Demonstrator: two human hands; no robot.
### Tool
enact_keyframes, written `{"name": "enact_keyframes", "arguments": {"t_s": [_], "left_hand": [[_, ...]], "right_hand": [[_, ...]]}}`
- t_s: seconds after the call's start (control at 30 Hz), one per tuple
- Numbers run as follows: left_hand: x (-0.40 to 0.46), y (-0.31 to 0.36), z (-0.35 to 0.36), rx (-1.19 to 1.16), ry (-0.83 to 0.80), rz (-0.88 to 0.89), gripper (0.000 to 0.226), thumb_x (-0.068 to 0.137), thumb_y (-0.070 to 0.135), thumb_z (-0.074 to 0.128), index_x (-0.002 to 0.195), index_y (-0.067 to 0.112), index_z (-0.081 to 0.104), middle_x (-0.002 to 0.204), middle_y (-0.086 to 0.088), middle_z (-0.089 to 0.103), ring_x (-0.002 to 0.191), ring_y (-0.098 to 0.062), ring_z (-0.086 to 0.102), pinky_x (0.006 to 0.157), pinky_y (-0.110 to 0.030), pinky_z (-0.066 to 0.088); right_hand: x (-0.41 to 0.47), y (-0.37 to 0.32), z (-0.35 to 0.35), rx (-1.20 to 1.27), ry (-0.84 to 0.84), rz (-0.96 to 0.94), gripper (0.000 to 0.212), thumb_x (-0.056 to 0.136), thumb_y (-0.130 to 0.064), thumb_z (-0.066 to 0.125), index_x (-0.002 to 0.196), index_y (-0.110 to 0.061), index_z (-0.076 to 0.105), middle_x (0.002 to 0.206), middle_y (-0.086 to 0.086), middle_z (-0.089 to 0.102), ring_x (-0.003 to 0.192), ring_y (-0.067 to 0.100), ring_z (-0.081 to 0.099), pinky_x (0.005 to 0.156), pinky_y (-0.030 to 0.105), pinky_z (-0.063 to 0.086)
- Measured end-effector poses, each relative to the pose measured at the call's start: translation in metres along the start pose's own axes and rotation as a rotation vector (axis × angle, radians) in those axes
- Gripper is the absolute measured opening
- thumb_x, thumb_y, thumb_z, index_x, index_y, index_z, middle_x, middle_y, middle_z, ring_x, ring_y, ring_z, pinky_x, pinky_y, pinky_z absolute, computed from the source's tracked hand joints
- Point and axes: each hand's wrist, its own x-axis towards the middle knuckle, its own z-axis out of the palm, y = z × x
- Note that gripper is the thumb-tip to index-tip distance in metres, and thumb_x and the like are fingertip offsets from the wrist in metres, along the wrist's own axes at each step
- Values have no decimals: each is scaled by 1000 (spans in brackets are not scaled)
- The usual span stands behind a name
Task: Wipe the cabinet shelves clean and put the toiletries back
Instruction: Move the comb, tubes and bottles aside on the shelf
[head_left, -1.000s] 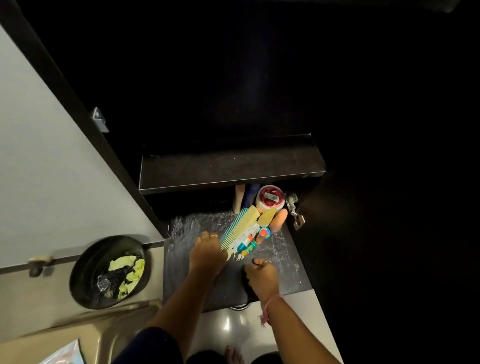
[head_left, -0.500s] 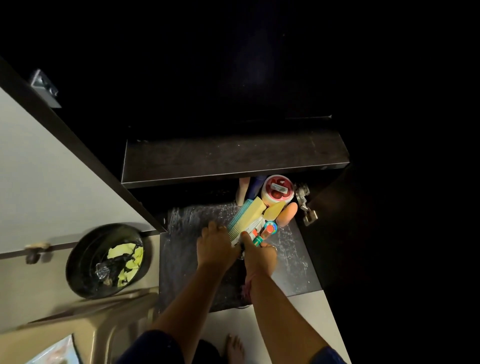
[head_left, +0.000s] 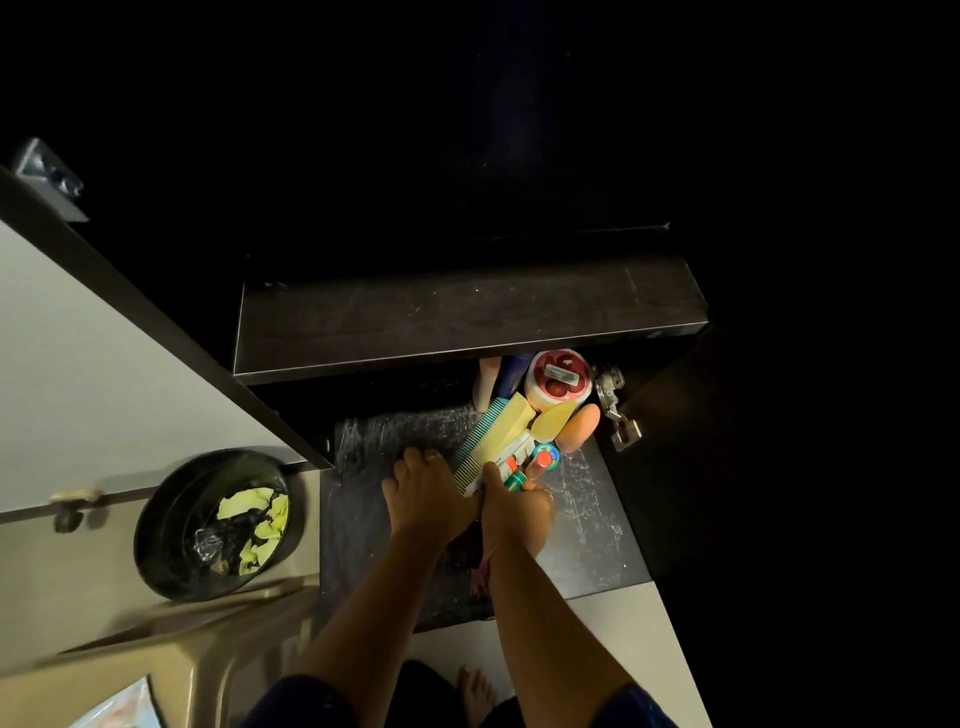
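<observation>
Toiletries (head_left: 524, 441) sit bunched at the back right corner of the wet bottom shelf (head_left: 587, 519), under the dark upper shelf (head_left: 467, 317). Her right hand (head_left: 514, 506) is closed around their near ends; the left hand (head_left: 423, 493) lies beside them, fingers curled down, touching the comb (head_left: 480, 441).

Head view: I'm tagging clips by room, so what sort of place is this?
Probably a bathroom or dressing corner: a dark cabinet shelf, a comb among toiletries, and a waste bin.

The right hand (head_left: 517, 512), a second ago apart from the bundle, now closes beside the left hand (head_left: 423, 501) around the small orange-capped tubes (head_left: 524, 470).
</observation>
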Motion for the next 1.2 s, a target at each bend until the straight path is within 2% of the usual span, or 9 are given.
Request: {"name": "enact_keyframes", "arguments": {"t_s": [0.1, 0.2, 0.37, 0.47, 0.6, 0.77, 0.9, 1.03, 1.2], "left_hand": [[4, 2, 1, -60, -28, -55, 86, 77, 70, 48, 131, 4, 38, 136, -16, 39, 128, -32, 37, 103, -42, 31], [7, 2, -2, -93, -63, -82, 87, 74, 69, 53, 130, 5, 39, 137, -17, 39, 129, -33, 36, 104, -44, 29], [6, 3, -10, -222, -143, -55, 52, 80, 52, 60, 111, 11, 50, 120, -10, 58, 115, -28, 53, 102, -43, 36], [5, 1, -10, -336, -143, -23, 44, 83, 43, 62, 105, 6, 54, 110, -10, 63, 99, -25, 62, 85, -35, 48], [1, -6, -9, -469, -152, -12, 24, 83, 31, 65, 84, 7, 66, 93, -10, 71, 67, -15, 61, 57, -21, 47], [-10, -9, -5, -430, -176, 34, 28, 92, 32, 53, 91, 8, 68, 96, -8, 71, 74, -18, 67, 54, -16, 43], [-20, -8, 0, -371, -174, 9, 29, 94, 33, 47, 92, 10, 64, 100, -6, 68, 68, -9, 53, 45, -11, 29], [-30, -5, 6, -422, -184, -30, 23, 91, 30, 52, 84, 10, 63, 96, -6, 67, 72, -10, 54, 57, -17, 37], [-42, -6, 10, -678, -192, -118, 22, 87, 19, 57, 101, 6, 68, 103, -13, 69, 99, -29, 63, 86, -36, 51]], "right_hand": [[-1, -3, 1, -21, -4, -4, 50, 80, -46, 64, 113, -10, 53, 107, 8, 58, 100, 24, 59, 86, 42, 53], [-2, -5, -2, -13, -34, 33, 49, 81, -44, 63, 114, -10, 51, 108, 8, 56, 91, 20, 60, 78, 33, 54], [-3, -5, -2, -16, -64, -10, 52, 83, -48, 61, 116, -10, 49, 110, 8, 53, 89, 18, 57, 75, 32, 53], [-5, -4, -1, -16, -62, -16, 50, 80, -49, 63, 111, -13, 51, 107, 8, 57, 91, 20, 60, 79, 39, 56], [-9, -5, -7, -23, -76, -31, 40, 78, -42, 65, 105, -14, 53, 102, 7, 60, 77, 16, 63, 64, 32, 56], [-13, -1, -16, -96, -106, -163, 42, 75, -38, 66, 108, -15, 55, 103, 3, 61, 79, 15, 61, 56, 23, 45], [-14, 2, -22, -140, -172, -219, 41, 77, -36, 67, 110, -14, 54, 104, 2, 60, 91, 19, 61, 78, 37, 55], [-15, 4, -31, -147, -149, -272, 29, 78, -33, 65, 100, -15, 57, 102, 6, 61, 93, 23, 59, 83, 39, 52], [-23, 6, -36, -123, -174, -319, 32, 85, -23, 59, 113, -9, 52, 114, 11, 57, 100, 24, 55, 86, 33, 44]]}}
